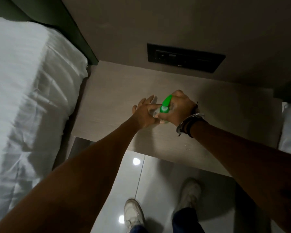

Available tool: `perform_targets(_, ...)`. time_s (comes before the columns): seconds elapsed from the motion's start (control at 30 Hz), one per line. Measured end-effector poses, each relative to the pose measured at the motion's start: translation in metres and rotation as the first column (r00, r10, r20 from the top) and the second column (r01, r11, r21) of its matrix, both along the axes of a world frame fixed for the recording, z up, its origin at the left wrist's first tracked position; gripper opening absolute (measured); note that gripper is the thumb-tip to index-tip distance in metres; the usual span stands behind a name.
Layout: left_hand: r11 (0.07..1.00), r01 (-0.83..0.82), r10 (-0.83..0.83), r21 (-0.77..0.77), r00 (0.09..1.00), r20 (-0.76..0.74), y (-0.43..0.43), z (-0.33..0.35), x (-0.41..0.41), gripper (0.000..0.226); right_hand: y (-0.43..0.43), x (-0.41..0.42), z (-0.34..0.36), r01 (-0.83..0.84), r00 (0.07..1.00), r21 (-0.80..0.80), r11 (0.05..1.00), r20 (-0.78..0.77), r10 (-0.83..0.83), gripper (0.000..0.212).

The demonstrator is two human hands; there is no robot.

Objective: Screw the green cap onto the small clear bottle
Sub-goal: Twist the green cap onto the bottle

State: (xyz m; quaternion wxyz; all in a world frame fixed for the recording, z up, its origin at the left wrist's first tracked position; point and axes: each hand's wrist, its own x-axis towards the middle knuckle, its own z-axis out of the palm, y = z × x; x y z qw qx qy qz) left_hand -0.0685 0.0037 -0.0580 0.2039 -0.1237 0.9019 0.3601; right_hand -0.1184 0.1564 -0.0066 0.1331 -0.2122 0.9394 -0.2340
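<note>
Green cap (pixel 164 108) sits on the neck of the small clear bottle (pixel 155 113), flip lid hinged open and pointing up and away. Seated, apparently; how far threaded cannot be told. Judged left: final tightening, lid closing. Right hand (pixel 176 110) is closed around cap and bottle; left hand (pixel 145 113), fingers spread, touches the bottle's side. Glossy plastic, hard. Beneath the hands: matte wood-grain table (pixel 225 115); bed (pixel 23 81) beyond the left hand.

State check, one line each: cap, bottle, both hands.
green cap: on the bottle's neck, flip lid open
small clear bottle: held between both hands over the nightstand, mostly hidden
left hand: fingers spread, touching the bottle
right hand: closed around bottle
</note>
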Motion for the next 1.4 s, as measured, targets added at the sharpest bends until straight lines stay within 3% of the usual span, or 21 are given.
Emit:
perform_targets(0.1,1.000,0.011,-0.011,-0.006,1.000,-0.001,-0.002,-0.001,0.000,0.063,0.008,0.010,-0.006,0.055,0.993,-0.134,0.989,0.108,-0.040,0.074)
perform_targets(0.17,0.999,0.040,-0.040,-0.008,0.999,0.000,-0.003,0.000,-0.004,0.063,0.013,0.008,-0.010,0.015,0.977,-0.188,0.982,0.209,0.025,0.081)
perform_targets(0.3,1.000,0.020,-0.020,0.005,1.000,-0.015,-0.001,-0.002,-0.004,0.066,0.010,0.008,-0.011,0.010,0.982,-0.343,0.939,0.183,0.056,0.043)
perform_targets(0.37,1.000,-0.008,0.008,0.018,1.000,-0.010,-0.001,-0.001,-0.002,0.067,0.006,0.009,-0.011,0.030,0.985,-0.389,0.921,0.168,0.039,0.036)
perform_targets(0.53,0.999,-0.022,0.022,0.039,1.000,-0.001,0.004,0.005,-0.001,0.067,0.002,0.007,-0.020,0.119,0.992,-0.269,0.956,0.078,-0.101,0.051)
perform_targets(0.7,0.999,-0.031,0.030,0.017,0.999,0.018,0.007,0.004,0.000,0.067,0.011,0.002,-0.015,0.107,0.964,-0.297,0.949,0.264,-0.026,0.080)
perform_targets(0.8,1.000,-0.021,0.021,0.015,1.000,-0.004,0.004,-0.004,-0.002,0.070,0.017,-0.005,-0.008,-0.036,0.942,-0.327,0.944,0.304,0.142,0.055)
perform_targets(0.9,1.000,-0.020,0.020,-0.002,1.000,0.008,0.001,-0.004,-0.003,0.069,0.010,-0.007,-0.003,-0.045,0.964,-0.349,0.936,0.229,0.132,0.041)
perform_targets(1.03,0.999,-0.022,0.022,0.032,1.000,-0.005,0.002,0.000,-0.005,0.067,0.001,-0.002,-0.005,0.041,0.992,-0.257,0.966,0.127,-0.008,0.058)
perform_targets(1.13,0.999,-0.004,0.006,0.050,1.000,-0.029,0.002,-0.001,-0.003,0.060,0.003,-0.003,-0.006,-0.076,0.943,-0.221,0.972,0.301,0.143,0.090)
perform_targets(1.2,0.999,0.001,-0.001,0.037,1.000,-0.005,0.002,0.000,-0.003,0.064,0.006,-0.005,-0.008,-0.179,0.920,-0.198,0.964,0.314,0.236,0.071)
perform_targets(1.3,0.998,0.026,-0.027,0.054,0.999,0.024,0.002,0.002,-0.005,0.064,0.007,-0.005,-0.011,-0.143,0.961,-0.254,0.957,0.197,0.195,0.025)
perform_targets(1.4,0.997,0.043,-0.044,0.070,0.999,0.020,0.000,0.001,-0.005,0.062,0.001,-0.004,-0.019,-0.132,0.976,-0.228,0.965,0.140,0.166,0.019)
